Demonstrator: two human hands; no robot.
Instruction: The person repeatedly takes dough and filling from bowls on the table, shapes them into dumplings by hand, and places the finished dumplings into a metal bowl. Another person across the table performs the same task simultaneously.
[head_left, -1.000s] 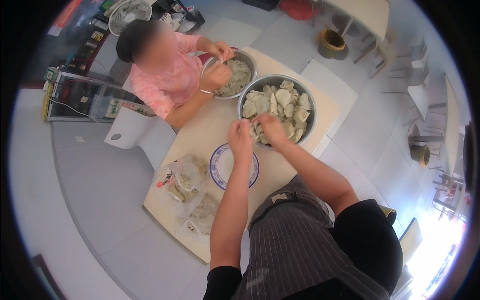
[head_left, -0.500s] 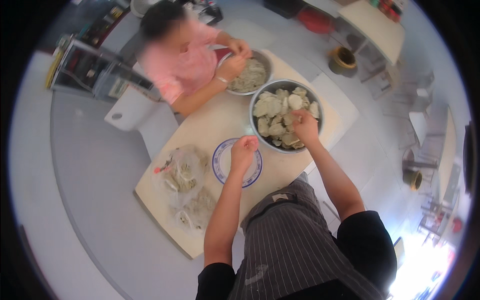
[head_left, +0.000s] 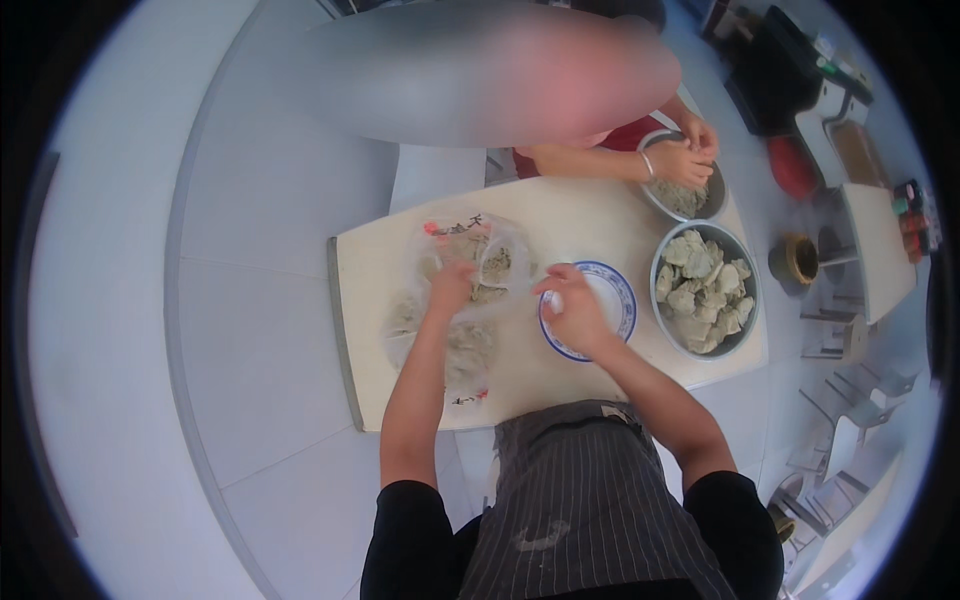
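My left hand (head_left: 452,287) is at a clear plastic bag (head_left: 512,240), its fingers bunched against the film. Greenish-brown small bits (head_left: 497,266) show inside the bag. My right hand (head_left: 580,312) hovers over the left part of a white plate with a blue patterned rim (head_left: 628,300); thumb and fingers are curved and apart, with nothing clear between them. Right of the plate stands a large metal bowl (head_left: 757,312) full of pale grey-green, rounded flattish pieces (head_left: 703,285). A second plastic bag (head_left: 465,355) lies nearer to me, below my left hand.
Across the table (head_left: 560,210), a person in pink has both hands (head_left: 690,158) over another metal bowl (head_left: 722,190) of greenish bits. A brown bucket (head_left: 795,258), a red basin (head_left: 792,168) and another table (head_left: 880,250) stand on the right.
My right hand has left the large bowl and come over the plate. My left hand has gone from the plate to the plastic bag. The view has turned toward the left.
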